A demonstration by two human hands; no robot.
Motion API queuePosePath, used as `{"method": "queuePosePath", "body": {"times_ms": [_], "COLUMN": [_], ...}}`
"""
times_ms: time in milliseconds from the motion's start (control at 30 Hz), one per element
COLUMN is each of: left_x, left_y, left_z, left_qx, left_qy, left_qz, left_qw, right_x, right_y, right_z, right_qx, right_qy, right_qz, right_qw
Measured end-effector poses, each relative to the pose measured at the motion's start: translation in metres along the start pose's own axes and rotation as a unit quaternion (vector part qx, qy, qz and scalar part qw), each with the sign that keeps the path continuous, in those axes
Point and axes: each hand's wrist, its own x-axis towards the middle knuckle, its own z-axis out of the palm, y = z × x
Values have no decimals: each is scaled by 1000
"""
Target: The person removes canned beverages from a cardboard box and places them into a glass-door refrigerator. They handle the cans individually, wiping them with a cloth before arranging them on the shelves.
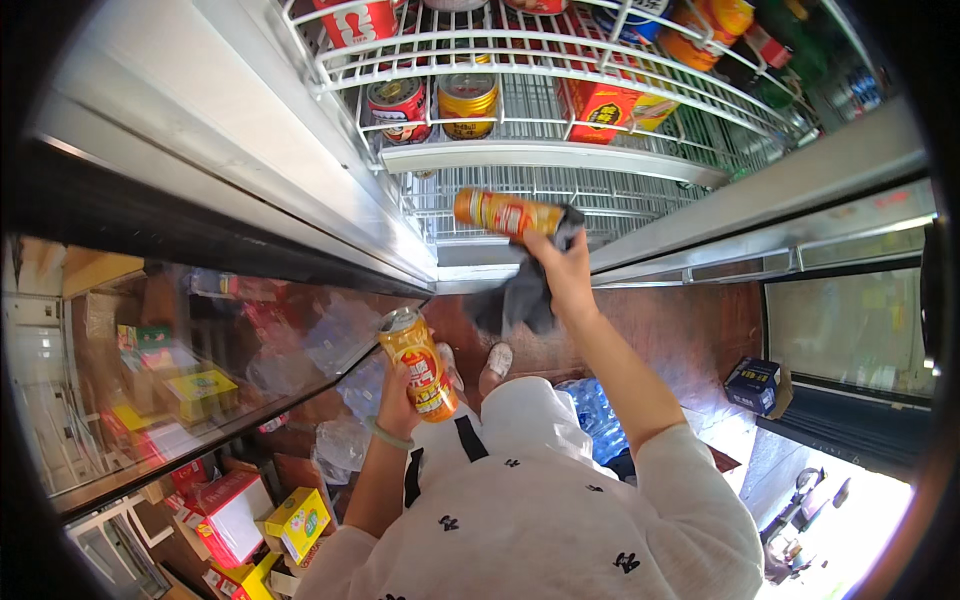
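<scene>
My left hand [399,397] grips an orange drink can [421,367] with a silver top, held tilted in front of my lap. In my right hand [559,259] is a second orange can [510,214], lying nearly sideways before the open drinks fridge. A dark grey cloth [517,300], blurred, hangs from that same hand, and part of it covers one end of the can. Just beyond the second can are the lower wire shelves [517,180] of the fridge.
A red can [399,109], a gold can [468,105] and a red carton [596,112] stand on a wire shelf. An open glass door [225,360] is at left, with boxes [232,517] below. Shrink-wrapped bottles [592,412] and a dark blue box [754,386] lie at right.
</scene>
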Motion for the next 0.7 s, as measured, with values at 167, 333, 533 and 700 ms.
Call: {"method": "queuePosePath", "body": {"times_ms": [167,333,533,700], "left_x": [-16,-16,-8,5], "left_y": [-9,-18,-17,-6], "left_z": [-13,-10,-12,-1], "left_qx": [25,-54,8,68], "left_qy": [77,112,82,76], "left_qz": [-47,-87,-77,-54], "left_qw": [996,988,994,993], "right_x": [98,177,241,246], "right_y": [32,70,93,71], "right_z": [20,27,17,18], "right_qx": [-232,-428,-764,-750], "right_qy": [30,12,-14,-32], "right_qz": [-170,-433,-500,-471], "right_qw": [957,794,407,463]}}
